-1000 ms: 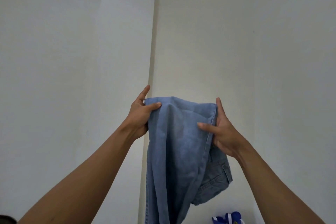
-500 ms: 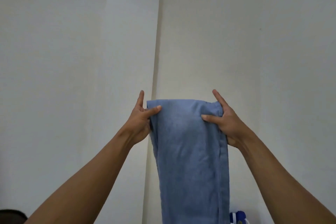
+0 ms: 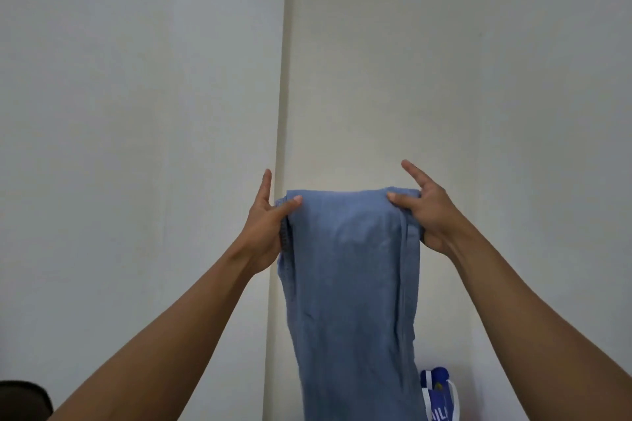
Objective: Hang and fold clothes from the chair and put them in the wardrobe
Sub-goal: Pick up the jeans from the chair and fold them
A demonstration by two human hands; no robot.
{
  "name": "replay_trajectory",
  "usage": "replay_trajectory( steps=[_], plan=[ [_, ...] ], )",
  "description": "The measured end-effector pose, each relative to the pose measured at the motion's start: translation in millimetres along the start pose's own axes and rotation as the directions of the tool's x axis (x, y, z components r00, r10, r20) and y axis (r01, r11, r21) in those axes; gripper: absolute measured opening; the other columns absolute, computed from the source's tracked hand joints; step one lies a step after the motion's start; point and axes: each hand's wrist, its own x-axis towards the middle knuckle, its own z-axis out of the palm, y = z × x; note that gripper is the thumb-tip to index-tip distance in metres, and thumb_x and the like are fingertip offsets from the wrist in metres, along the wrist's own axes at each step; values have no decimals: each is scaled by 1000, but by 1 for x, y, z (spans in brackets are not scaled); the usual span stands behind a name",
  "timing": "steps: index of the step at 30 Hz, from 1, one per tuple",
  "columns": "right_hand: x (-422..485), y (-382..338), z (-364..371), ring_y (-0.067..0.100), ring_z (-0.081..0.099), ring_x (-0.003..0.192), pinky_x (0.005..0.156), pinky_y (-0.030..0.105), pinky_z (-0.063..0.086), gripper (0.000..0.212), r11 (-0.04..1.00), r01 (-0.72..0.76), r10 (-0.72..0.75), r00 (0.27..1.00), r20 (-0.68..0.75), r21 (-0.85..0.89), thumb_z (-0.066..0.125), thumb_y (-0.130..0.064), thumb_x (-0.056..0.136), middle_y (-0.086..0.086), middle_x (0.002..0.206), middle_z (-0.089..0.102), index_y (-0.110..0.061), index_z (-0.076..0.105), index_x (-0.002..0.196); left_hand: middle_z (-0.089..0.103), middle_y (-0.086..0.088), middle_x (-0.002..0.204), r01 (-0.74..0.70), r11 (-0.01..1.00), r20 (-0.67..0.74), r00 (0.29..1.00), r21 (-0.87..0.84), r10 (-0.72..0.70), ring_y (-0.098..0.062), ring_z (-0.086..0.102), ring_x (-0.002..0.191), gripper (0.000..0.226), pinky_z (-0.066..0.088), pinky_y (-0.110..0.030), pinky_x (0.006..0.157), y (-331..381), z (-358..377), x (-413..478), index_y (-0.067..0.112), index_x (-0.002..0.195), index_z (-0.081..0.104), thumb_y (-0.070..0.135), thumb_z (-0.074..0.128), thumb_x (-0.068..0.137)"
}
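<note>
Blue trousers (image 3: 349,284), perhaps denim, folded, top corners pinched in left hand (image 3: 265,225) and right hand (image 3: 424,215)

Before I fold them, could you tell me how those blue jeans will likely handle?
Probably floppy: the blue jeans hang limp below the left hand and right hand. Likely grippy enough, since thumb pinches hold them.
</note>
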Motion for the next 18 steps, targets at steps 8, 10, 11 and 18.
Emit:
replay_trajectory(
  steps=[8, 10, 11, 18],
  plan=[
    [3, 15, -2, 25, 69, 110, 87, 39, 59, 85, 999, -29, 26, 992, 123, 20, 65, 4, 91, 13, 139, 52, -42, 29, 153, 55, -8, 138, -89, 991, -108, 989, 98, 100, -24, 61, 119, 77, 53, -42, 101, -3, 7, 9, 45, 144, 45, 6, 76, 85],
    [5, 15, 1, 23, 70, 104, 85, 36, 60, 67, 995, -24, 22, 1000, 20, 96, 62, -4, 96, 16, 137, 56, -37, 40, 150, 57, -8, 137, -116, 987, -135, 982, 108, 130, -23, 61, 120, 70, 54, -40, 99, -2, 9, 11, 40, 143, 48, 7, 75, 87],
    [4, 17, 1, 22, 70, 105, 85, 36, 60, 66, 991, -24, 19, 999, 42, 131, 62, -7, 96, 13, 137, 56, -37, 40, 150, 55, -6, 140, -134, 982, -154, 976, 131, 154, -22, 58, 124, 68, 52, -40, 102, -2, 10, 12, 38, 143, 50, 7, 75, 87],
    [-2, 16, -1, 21, 70, 101, 80, 33, 61, 65, 999, 40, -39, 998, 41, -32, 68, 0, 90, 12, 131, 57, -33, 50, 143, 48, 1, 145, -167, 923, 87, 986, 346, 146, -16, 59, 123, 91, 54, -38, 100, 9, -5, 11, 45, 149, 36, 0, 78, 82]
  ],
)
